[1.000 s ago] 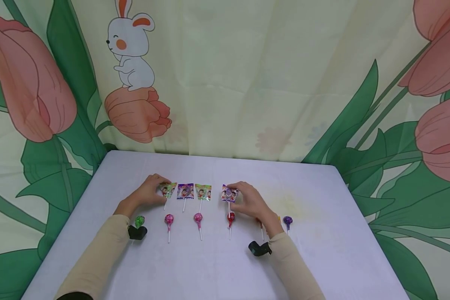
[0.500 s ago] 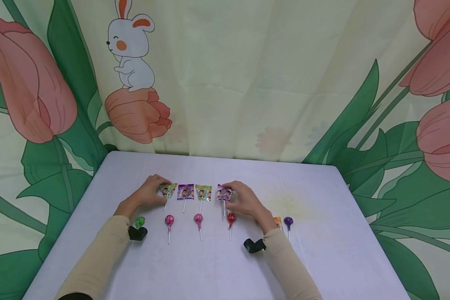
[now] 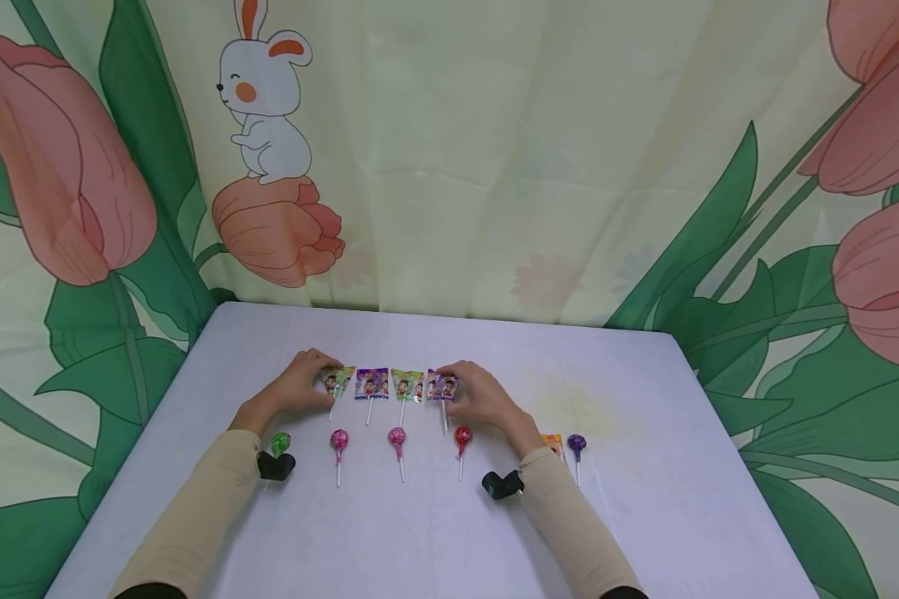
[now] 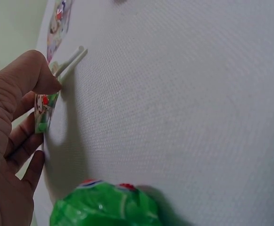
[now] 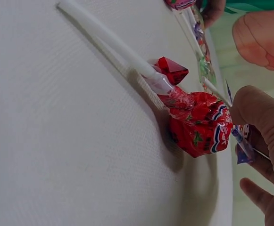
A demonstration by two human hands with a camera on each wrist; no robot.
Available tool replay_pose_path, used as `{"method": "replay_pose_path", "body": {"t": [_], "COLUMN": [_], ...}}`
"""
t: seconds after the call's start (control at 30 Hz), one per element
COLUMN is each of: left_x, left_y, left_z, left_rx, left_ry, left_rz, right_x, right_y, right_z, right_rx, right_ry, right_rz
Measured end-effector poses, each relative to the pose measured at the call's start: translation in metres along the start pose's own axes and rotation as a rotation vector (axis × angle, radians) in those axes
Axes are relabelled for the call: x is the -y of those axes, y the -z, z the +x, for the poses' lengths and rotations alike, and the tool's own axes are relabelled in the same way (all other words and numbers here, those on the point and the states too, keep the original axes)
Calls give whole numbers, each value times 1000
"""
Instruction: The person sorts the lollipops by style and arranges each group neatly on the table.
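Note:
My left hand point(image 3: 300, 387) pinches a flat green-wrapped lollipop point(image 3: 340, 382) by its left edge; in the left wrist view its white stick point(image 4: 70, 63) juts out past the thumb. With thumb and fingers, my right hand point(image 3: 483, 395) grips a flat purple-wrapped lollipop point(image 3: 441, 386), partly hidden by the hand in the right wrist view. Between the hands lie another purple-wrapped lollipop point(image 3: 372, 383) and another green-wrapped one point(image 3: 408, 385), all in one row with sticks toward me. A round red lollipop point(image 5: 200, 125) lies just below the right hand.
Nearer me lie round lollipops: a green one point(image 3: 280, 443) by the left wrist, two pink ones point(image 3: 340, 441) point(image 3: 397, 437) and a purple one point(image 3: 577, 443) at right. An orange packet point(image 3: 553, 443) is partly behind the right forearm. A white cloth covers the table point(image 3: 389, 541).
My right hand has slid left with the purple-wrapped lollipop, bringing it close beside the green-wrapped one. The left hand has stayed in place.

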State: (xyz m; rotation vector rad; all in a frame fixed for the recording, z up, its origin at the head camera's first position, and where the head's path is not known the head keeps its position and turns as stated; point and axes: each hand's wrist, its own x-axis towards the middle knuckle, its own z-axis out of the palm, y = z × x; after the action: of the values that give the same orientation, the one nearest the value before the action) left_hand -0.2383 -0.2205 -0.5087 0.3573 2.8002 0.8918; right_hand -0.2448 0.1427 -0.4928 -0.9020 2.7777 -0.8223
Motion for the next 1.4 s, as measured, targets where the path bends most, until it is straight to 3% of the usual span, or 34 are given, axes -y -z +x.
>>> {"method": "replay_pose_path", "body": {"t": [0.77, 1.4], "left_x": [-4, -3], "left_y": [1, 0], "left_z": [-3, -2], "left_rx": [3, 6], "left_ry": [17, 39], "left_rz": [-6, -15], "right_x": [-3, -5], "right_y": [-8, -7], "right_z": [7, 1], "right_rx": [52, 11], "right_ry": [-9, -10], "right_rz": [-22, 8]}}
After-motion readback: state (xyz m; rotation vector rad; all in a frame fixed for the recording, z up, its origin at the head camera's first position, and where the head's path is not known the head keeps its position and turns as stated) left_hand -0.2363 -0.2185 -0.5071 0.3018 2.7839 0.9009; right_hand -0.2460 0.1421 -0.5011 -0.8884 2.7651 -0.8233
